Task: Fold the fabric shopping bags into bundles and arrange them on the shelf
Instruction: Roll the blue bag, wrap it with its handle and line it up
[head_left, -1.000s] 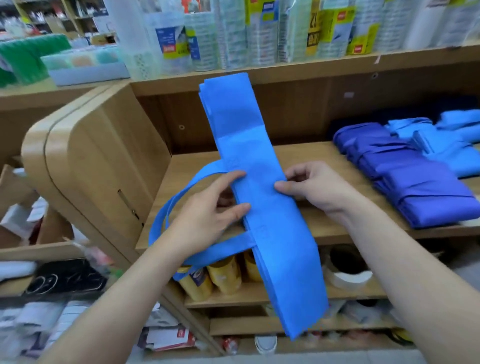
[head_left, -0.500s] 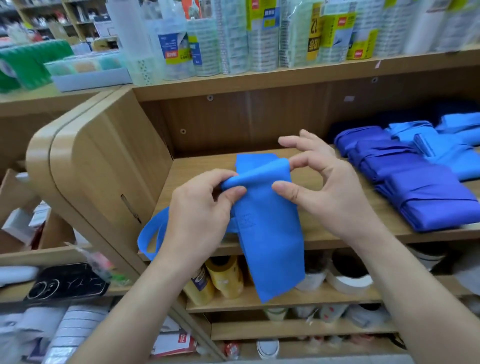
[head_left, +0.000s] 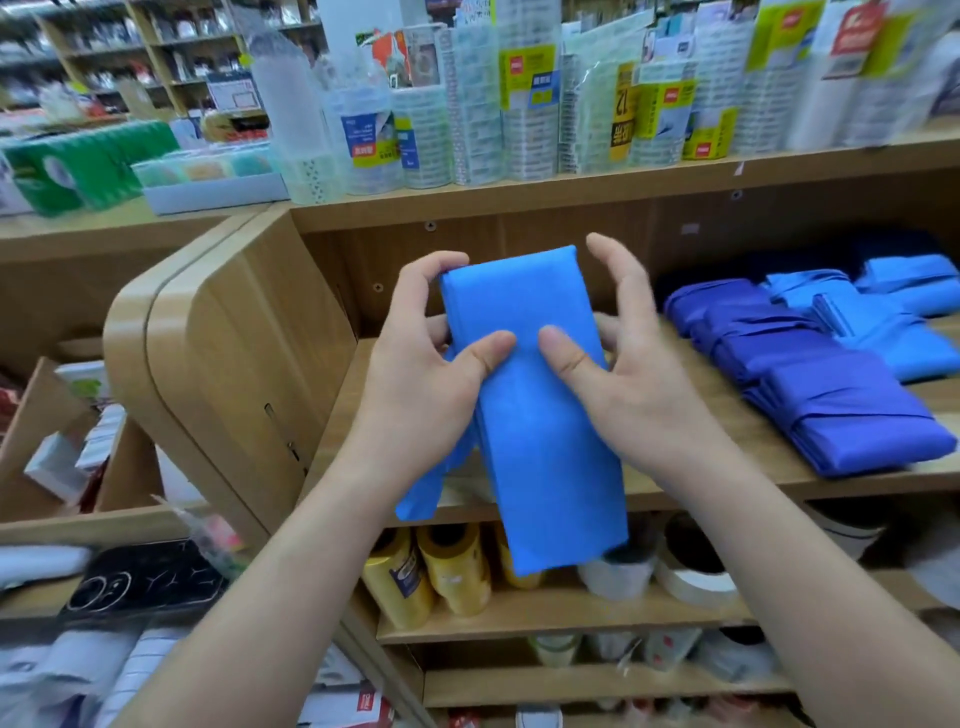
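Note:
A light blue fabric bag (head_left: 540, 441), folded into a long flat strip, is held up in front of the wooden shelf (head_left: 691, 467). My left hand (head_left: 421, 379) grips its left edge, thumb on the front and fingers curled over the top corner. My right hand (head_left: 628, 369) presses its thumb on the front, its fingers spread behind the right edge. A handle loop (head_left: 421, 488) hangs below my left hand. Folded dark blue bundles (head_left: 810, 374) and light blue bundles (head_left: 893, 312) lie on the shelf to the right.
The shelf's rounded wooden side panel (head_left: 208, 364) stands at the left. Packaged tape rolls (head_left: 519, 104) line the upper shelf. Yellow rolls (head_left: 441, 566) and white tape (head_left: 696, 577) sit on the shelf below. A green pack (head_left: 88, 166) lies at upper left.
The long strip was folded over on itself and is shorter now. Both hands have lifted it higher, and the handles have been drawn in toward my left hand.

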